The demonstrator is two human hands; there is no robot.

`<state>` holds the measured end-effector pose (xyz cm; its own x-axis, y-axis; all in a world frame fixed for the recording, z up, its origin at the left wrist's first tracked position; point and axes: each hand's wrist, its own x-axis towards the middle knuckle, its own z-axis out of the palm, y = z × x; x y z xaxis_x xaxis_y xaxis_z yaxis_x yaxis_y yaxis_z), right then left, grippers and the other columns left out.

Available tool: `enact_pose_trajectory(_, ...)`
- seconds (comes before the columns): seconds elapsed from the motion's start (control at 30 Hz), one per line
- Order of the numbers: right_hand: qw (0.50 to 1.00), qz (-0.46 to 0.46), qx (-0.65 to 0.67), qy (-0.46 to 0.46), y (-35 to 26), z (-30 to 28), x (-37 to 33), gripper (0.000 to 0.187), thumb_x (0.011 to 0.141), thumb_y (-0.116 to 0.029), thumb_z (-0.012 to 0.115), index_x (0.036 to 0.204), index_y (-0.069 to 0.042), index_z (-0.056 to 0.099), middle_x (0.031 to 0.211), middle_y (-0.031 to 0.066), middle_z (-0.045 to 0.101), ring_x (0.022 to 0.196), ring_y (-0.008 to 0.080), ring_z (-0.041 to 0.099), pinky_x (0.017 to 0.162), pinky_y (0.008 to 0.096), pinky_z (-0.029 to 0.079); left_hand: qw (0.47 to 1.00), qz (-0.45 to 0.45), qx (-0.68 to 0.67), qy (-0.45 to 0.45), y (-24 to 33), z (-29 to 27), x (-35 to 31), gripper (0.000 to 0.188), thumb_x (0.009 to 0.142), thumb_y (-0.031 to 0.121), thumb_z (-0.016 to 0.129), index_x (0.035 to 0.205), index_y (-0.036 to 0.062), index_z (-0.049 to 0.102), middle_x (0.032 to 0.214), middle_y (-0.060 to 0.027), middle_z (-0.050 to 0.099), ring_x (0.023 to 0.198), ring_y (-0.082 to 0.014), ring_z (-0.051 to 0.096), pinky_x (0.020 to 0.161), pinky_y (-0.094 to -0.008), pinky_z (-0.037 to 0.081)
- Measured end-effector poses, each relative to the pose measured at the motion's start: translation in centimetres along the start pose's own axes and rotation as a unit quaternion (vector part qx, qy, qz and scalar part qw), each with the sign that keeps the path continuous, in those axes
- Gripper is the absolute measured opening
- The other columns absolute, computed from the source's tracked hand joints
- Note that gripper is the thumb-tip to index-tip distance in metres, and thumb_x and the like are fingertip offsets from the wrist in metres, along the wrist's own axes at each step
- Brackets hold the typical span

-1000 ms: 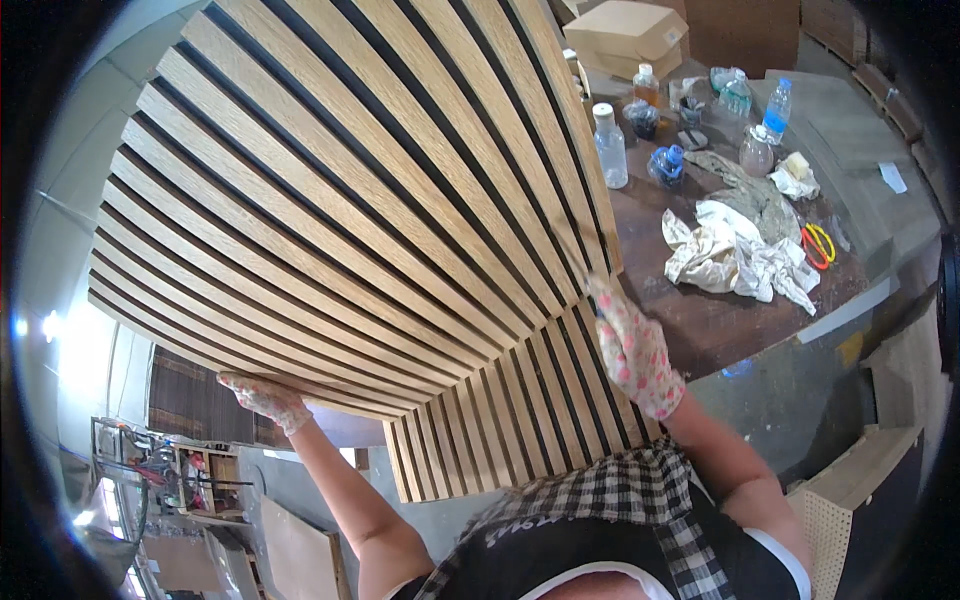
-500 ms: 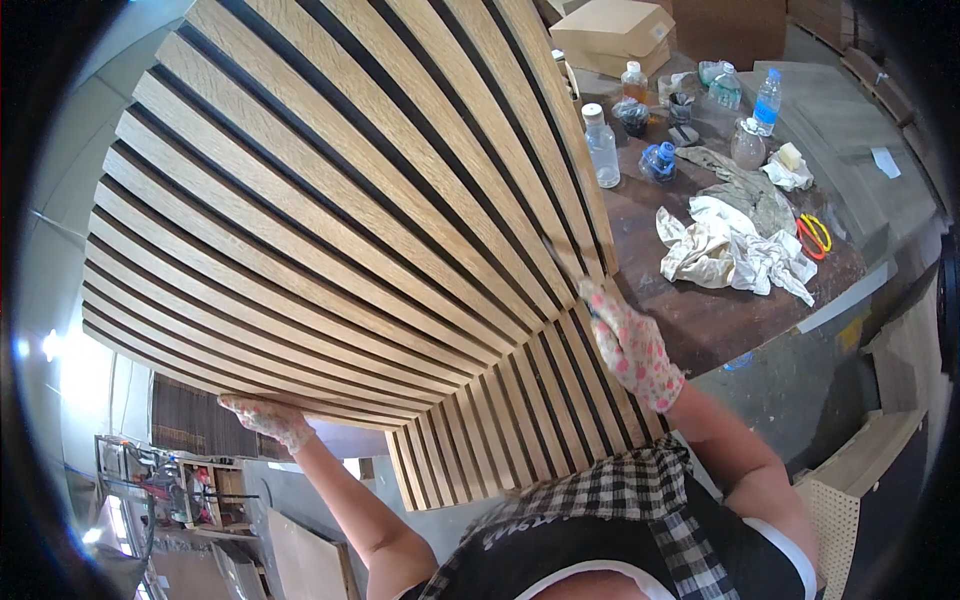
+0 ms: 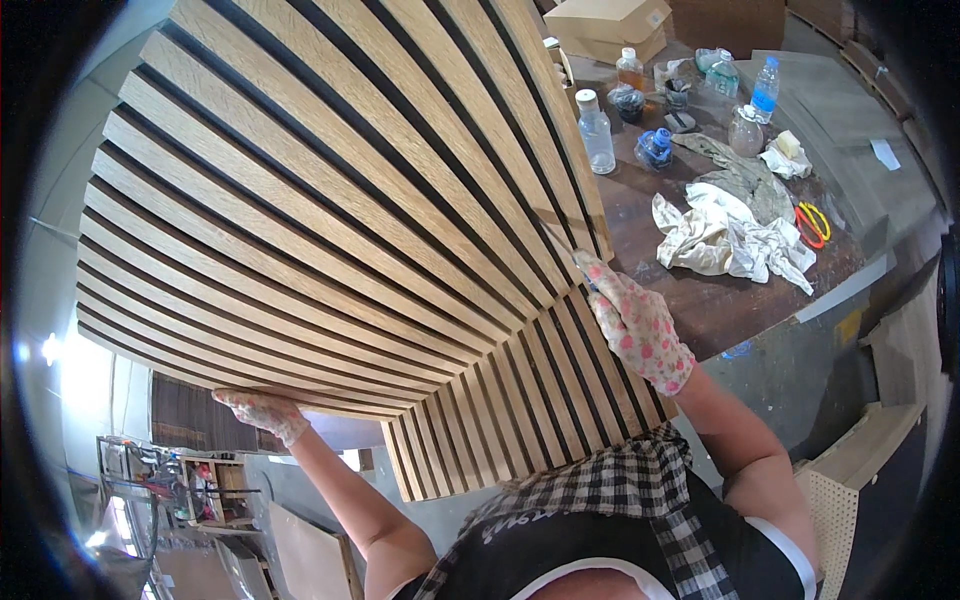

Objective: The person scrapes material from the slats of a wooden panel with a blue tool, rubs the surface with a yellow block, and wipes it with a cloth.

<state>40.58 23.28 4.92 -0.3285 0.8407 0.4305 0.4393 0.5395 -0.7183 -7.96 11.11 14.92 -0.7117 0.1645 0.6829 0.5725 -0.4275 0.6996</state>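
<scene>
and here we are at the big slatted wooden panel [image 3: 330, 215], filling the view from upper left right down to the checked apron [image 3: 610, 475]. the gloved left hand [image 3: 265, 414] is at its lower left edge, fingers close together against it; whether they clamp it, i cannot tell. over to the gloved right hand [image 3: 637, 325], by the panel's right edge, near the line crossing the slats: fingers closed around a slim tool [image 3: 586, 277], its tip hard to make out! beyond, the dark table [image 3: 700, 312] carries a crumpled white cloth [image 3: 732, 238] and a white-capped clear bottle [image 3: 597, 142].
</scene>
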Motion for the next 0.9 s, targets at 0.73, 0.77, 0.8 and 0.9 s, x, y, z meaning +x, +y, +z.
enact_pose_trajectory(0.73,0.996,-0.066,-0.024,-0.051,1.3,5.2,-4.2,0.047,0.09,-0.009,0.055,0.136,-0.007,0.046,0.101,0.018,0.063,0.072,0.0317,0.064,0.062,0.0391,0.053,0.999,-0.027,-0.013,0.033,0.0,0.7,0.6,0.045,0.104,0.037,0.029,0.13,0.0025,0.043,0.116,-0.0084,0.059,0.099,-0.0151,0.058,0.085,-0.0286,0.05)
enact_pose_trajectory(0.77,0.995,-0.048,-0.06,-0.058,1.5,6.0,-4.6,0.048,0.09,-0.009,0.055,0.137,-0.008,0.044,0.101,0.0183,0.062,0.072,0.0311,0.064,0.062,0.0387,0.053,0.989,0.083,0.117,0.017,-0.2,0.5,0.5,0.046,0.104,0.037,0.03,0.128,0.0016,0.046,0.114,-0.0094,0.06,0.096,-0.0155,0.058,0.084,-0.0289,0.05)
enact_pose_trajectory(0.8,0.99,-0.006,-0.118,-0.073,1.8,6.7,-4.9,0.05,0.09,-0.01,0.055,0.138,-0.008,0.042,0.101,0.0186,0.062,0.071,0.0304,0.064,0.062,0.0383,0.054,0.993,0.062,0.086,0.042,-0.4,0.6,0.7,0.047,0.104,0.039,0.031,0.125,0.0008,0.049,0.115,-0.0104,0.059,0.095,-0.0159,0.058,0.083,-0.0293,0.049)
enact_pose_trajectory(0.9,0.98,0.137,0.115,-0.088,2.5,7.9,-5.9,0.047,0.091,-0.01,0.053,0.136,-0.005,0.043,0.104,0.0202,0.062,0.069,0.029,0.063,0.063,0.0389,0.054,0.999,-0.012,-0.013,0.037,-0.6,0.4,0.7,0.047,0.103,0.039,0.033,0.125,0.0007,0.05,0.116,-0.0097,0.059,0.096,-0.0154,0.057,0.085,-0.0291,0.048)
